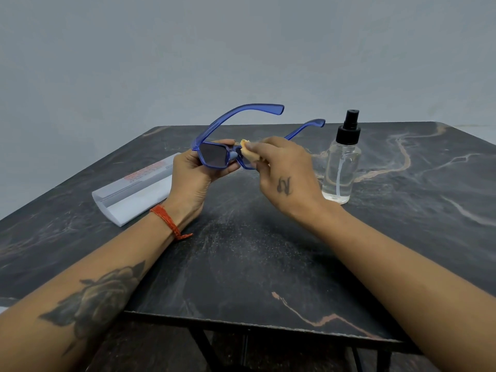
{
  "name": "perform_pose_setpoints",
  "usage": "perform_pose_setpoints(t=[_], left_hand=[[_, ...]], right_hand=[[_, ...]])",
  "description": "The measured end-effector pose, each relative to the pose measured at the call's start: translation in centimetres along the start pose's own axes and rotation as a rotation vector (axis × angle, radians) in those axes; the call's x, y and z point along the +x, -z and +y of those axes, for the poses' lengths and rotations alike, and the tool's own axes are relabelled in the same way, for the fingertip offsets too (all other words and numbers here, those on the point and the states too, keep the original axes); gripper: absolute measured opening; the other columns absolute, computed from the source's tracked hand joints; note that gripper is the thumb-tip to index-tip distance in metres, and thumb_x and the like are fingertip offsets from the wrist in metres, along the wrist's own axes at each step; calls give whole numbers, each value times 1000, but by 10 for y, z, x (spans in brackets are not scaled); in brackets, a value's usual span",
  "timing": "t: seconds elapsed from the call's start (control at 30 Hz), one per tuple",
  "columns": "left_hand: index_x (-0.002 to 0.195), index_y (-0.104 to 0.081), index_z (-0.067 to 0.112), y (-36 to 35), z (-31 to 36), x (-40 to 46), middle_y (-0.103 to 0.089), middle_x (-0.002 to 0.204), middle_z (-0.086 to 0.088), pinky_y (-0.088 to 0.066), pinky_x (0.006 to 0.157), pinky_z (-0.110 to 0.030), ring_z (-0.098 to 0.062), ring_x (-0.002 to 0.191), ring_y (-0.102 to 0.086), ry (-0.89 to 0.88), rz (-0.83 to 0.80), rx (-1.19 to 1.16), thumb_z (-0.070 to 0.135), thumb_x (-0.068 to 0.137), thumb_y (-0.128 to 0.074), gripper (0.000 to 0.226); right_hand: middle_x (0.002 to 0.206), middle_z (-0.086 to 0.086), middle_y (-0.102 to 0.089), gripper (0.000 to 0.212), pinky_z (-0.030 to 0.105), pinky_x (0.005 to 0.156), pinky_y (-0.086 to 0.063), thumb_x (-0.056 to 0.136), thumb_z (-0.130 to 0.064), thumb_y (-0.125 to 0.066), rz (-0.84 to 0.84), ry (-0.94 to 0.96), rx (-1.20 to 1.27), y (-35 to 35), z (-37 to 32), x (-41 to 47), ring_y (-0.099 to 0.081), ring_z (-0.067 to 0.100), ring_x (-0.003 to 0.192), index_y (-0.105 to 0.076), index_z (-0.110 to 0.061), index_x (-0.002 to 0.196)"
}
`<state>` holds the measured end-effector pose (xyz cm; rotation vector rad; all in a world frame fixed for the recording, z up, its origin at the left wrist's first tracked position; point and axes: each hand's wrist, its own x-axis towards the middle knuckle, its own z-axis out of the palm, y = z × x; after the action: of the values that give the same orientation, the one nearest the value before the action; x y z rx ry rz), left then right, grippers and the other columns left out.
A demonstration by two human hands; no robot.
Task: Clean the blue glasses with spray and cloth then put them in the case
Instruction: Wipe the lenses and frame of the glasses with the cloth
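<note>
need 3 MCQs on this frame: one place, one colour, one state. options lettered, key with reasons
1. Where is the spray bottle?
A. right of the hands
B. inside the case
C. left of the case

2. What colour is the bottle's cap?
A. white
B. black
C. red

3. How are the glasses' arms?
A. folded
B. open
C. broken off

Key: 1 A, it stands on the table beside the right hand. 2 B, the pump top is black. 3 B, both arms stick out away from the left hand; the case lies left.
</note>
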<state>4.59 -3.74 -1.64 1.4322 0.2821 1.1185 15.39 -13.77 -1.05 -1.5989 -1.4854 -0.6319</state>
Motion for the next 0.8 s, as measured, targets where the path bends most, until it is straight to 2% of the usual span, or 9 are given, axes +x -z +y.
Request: perform_pose_setpoints(t=[0.17, 0.27, 0.4, 0.6, 0.7, 0.8], left_hand=[[89, -67, 4, -1, 0, -1, -73, 85, -1, -56, 72, -24, -21, 89, -69, -4, -24, -15, -9, 76, -63, 19], [87, -67, 3, 0, 0, 0, -70, 91, -7, -56, 71, -24, -24, 92, -67, -11, 8, -24, -11, 77, -62, 19], [88, -68, 4, 2, -2, 1, -72, 89, -2, -56, 72, -26, -24, 94, -67, -35, -11, -9, -11, 77, -62, 20], [92, -67, 2, 2, -2, 1, -73, 89, -3, -56, 73, -28, -23, 92, -68, -40, -30, 9, -14, 79, -59, 22], [92, -67, 3, 2, -2, 1, -73, 86, -1, -57, 75, -29, -23, 92, -68, -24, -16, 27, -11, 79, -60, 21], [89, -66, 3, 1, -2, 1, -73, 84, 1, -57, 73, -28, -21, 87, -69, -9, 15, 3, -12, 78, -60, 20]], right_hand=[[95, 8, -70, 28, 31, 71, -51, 77, 4, -62, -29, -39, 80, 2, 1, 1, -63, 25, 84, -71, -9, 101], [87, 6, -71, 23, 34, 69, -51, 75, 2, -63, -70, -42, 64, 7, 1, -1, -62, 23, 80, -73, -9, 93], [77, 6, -71, 23, 37, 63, -53, 69, 3, -63, -57, -9, 31, 8, 1, -2, -63, 26, 72, -74, -8, 86], [83, 14, -69, 29, 38, 61, -54, 71, 7, -63, 19, 62, -1, -1, 1, 0, -63, 34, 75, -72, -2, 97], [85, 16, -67, 33, 39, 60, -53, 70, 11, -64, 10, 75, -8, -3, 1, 2, -62, 35, 76, -70, -2, 100], [85, 14, -67, 28, 34, 60, -50, 72, 8, -64, -25, 62, -5, -1, 2, 1, -61, 34, 77, -71, -3, 96]])
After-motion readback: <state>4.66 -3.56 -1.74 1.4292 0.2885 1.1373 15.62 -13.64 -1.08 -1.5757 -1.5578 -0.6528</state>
